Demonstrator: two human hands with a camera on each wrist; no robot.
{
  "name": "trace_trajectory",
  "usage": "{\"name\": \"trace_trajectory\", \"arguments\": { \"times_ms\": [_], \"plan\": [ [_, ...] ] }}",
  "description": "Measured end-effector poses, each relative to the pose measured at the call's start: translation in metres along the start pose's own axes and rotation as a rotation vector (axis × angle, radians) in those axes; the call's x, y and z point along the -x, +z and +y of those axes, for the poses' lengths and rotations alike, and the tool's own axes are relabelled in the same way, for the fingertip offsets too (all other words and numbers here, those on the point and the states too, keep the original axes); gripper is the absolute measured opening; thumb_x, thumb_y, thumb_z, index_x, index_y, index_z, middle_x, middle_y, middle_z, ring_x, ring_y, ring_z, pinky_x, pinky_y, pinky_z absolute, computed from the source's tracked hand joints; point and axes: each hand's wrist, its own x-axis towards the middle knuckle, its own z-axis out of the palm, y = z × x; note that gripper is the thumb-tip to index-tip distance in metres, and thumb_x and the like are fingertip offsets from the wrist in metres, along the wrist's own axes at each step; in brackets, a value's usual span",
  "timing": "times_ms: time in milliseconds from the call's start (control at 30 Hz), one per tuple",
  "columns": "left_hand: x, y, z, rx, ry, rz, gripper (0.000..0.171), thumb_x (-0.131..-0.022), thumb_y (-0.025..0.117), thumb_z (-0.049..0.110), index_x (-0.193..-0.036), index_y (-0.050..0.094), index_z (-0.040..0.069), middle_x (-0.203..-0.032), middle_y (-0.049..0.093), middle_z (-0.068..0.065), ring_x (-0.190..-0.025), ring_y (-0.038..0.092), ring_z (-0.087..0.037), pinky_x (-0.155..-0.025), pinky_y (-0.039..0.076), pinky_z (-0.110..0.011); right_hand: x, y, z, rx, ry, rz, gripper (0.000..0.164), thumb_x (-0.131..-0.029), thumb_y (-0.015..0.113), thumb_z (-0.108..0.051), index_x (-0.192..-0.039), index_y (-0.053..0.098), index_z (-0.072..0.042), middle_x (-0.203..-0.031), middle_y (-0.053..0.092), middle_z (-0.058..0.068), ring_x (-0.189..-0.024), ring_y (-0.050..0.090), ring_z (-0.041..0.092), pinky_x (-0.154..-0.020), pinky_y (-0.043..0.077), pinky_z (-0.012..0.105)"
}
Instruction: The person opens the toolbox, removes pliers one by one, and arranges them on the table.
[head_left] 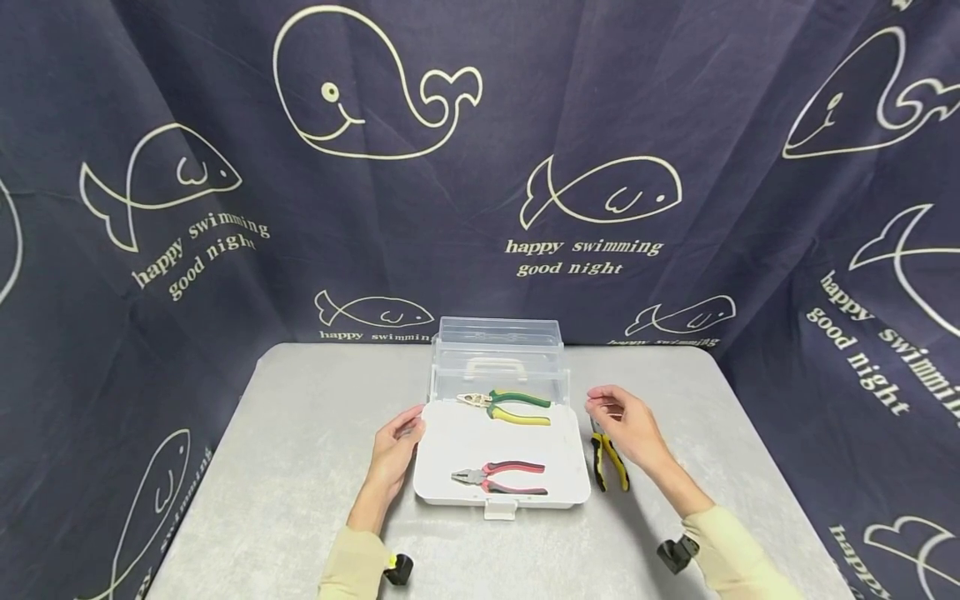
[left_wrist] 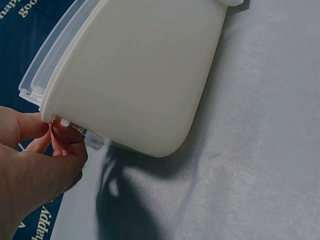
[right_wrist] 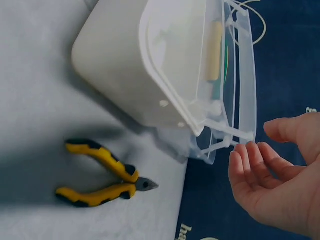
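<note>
A white toolbox (head_left: 480, 446) stands at mid-table with its clear lid (head_left: 498, 333) tipped back. My left hand (head_left: 393, 454) pinches the box's rear left rim between thumb and fingers, as the left wrist view shows. Beside the opposite rear corner my right hand (head_left: 630, 427) hovers, fingers loosely bent and holding nothing; its fingertips are close to the lid's hinge arm (right_wrist: 230, 129). Toward the back of the box lie green-and-yellow pliers (head_left: 492, 410). Red-and-black pliers (head_left: 483, 477) lie near its front. Yellow-and-black pliers (right_wrist: 102, 195) rest on the table under my right hand, handles spread.
The grey table (head_left: 300, 467) runs back to a dark blue curtain (head_left: 465, 225) printed with whales and fish. A white latch (head_left: 500, 508) juts from the box's front. Small black devices (head_left: 677, 553) are strapped at both wrists.
</note>
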Motion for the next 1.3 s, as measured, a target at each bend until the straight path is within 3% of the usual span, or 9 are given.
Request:
{"name": "trace_trajectory", "arguments": {
  "times_ms": [267,667,833,1133,1300],
  "plan": [
    [0.001,0.0,0.0,-0.003,-0.005,0.013,0.037,-0.101,0.062,0.005,-0.138,0.063,0.002,-0.123,0.063,-0.012,-0.11,0.057,-0.016,-0.085,0.05,-0.02,-0.007,0.021,-0.013,-0.07,-0.052,-0.046,0.022,-0.097,0.069,-0.007,-0.116,0.069,0.003,-0.106,0.072,0.013,-0.1,0.068,0.027,-0.087,0.054,0.027],
    [0.001,0.0,0.0,0.012,0.002,0.012,0.037,-0.101,0.063,0.006,-0.138,0.062,0.001,-0.125,0.063,-0.014,-0.113,0.057,-0.019,-0.087,0.05,-0.02,-0.018,0.047,-0.022,-0.09,-0.146,-0.101,0.026,-0.094,0.071,-0.004,-0.119,0.068,0.003,-0.11,0.072,0.015,-0.101,0.068,0.03,-0.091,0.056,0.043],
    [0.001,0.0,0.0,0.004,-0.016,0.014,0.037,-0.101,0.062,0.006,-0.138,0.063,0.003,-0.126,0.062,-0.013,-0.112,0.057,-0.018,-0.087,0.05,-0.02,-0.022,0.057,-0.023,-0.072,-0.154,-0.138,0.03,-0.094,0.073,-0.006,-0.121,0.067,0.004,-0.115,0.07,0.019,-0.107,0.066,0.035,-0.095,0.053,0.052],
    [0.0,0.0,-0.002,0.008,-0.014,0.015,0.036,-0.101,0.062,0.006,-0.138,0.063,0.002,-0.125,0.062,-0.013,-0.109,0.057,-0.016,-0.084,0.051,-0.021,-0.028,0.073,-0.026,-0.018,-0.138,-0.189,0.036,-0.092,0.075,-0.009,-0.126,0.067,0.003,-0.125,0.067,0.02,-0.116,0.062,0.037,-0.102,0.05,0.051],
    [0.0,0.0,-0.001,0.003,-0.013,0.014,0.037,-0.101,0.062,0.007,-0.138,0.063,0.002,-0.125,0.062,-0.013,-0.109,0.057,-0.016,-0.084,0.051,-0.021,-0.031,0.081,-0.027,0.033,-0.192,-0.191,0.039,-0.089,0.075,-0.006,-0.126,0.067,0.005,-0.126,0.066,0.023,-0.118,0.06,0.041,-0.103,0.046,0.056]
  ]
}}
